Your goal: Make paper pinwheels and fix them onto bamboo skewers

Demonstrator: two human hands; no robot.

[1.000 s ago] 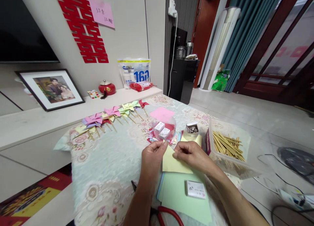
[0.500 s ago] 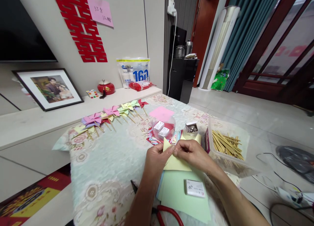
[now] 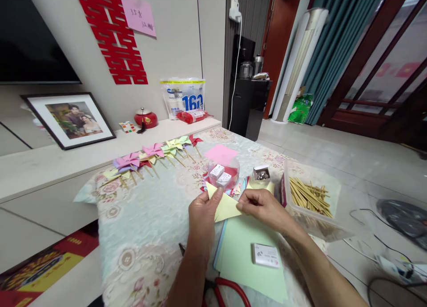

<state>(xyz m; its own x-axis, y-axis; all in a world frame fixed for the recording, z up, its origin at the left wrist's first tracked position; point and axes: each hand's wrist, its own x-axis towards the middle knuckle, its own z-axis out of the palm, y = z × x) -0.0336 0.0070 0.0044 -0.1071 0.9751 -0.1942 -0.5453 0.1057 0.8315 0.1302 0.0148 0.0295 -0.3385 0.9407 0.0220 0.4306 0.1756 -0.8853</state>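
Observation:
Both my hands hold a folded yellow paper (image 3: 225, 206) just above the table. My left hand (image 3: 202, 211) pinches its left side with the thumb on top. My right hand (image 3: 263, 208) pinches its right corner. Below the hands lies a stack of light green sheets (image 3: 247, 258) with a small white box (image 3: 266, 255) on it. Just beyond the hands stands a clear bowl (image 3: 224, 176) with small white boxes in it.
A row of paper pinwheels on sticks (image 3: 151, 155) lies at the table's far left. A clear tub of wooden sticks (image 3: 308, 197) sits right of my hands, a small pin box (image 3: 261, 173) beside it. Red-handled scissors (image 3: 230, 291) lie near me. A pink sheet (image 3: 220, 154) lies beyond the bowl.
The flat yellow sheet has been folded into a triangle and shifted a little to the left between my hands.

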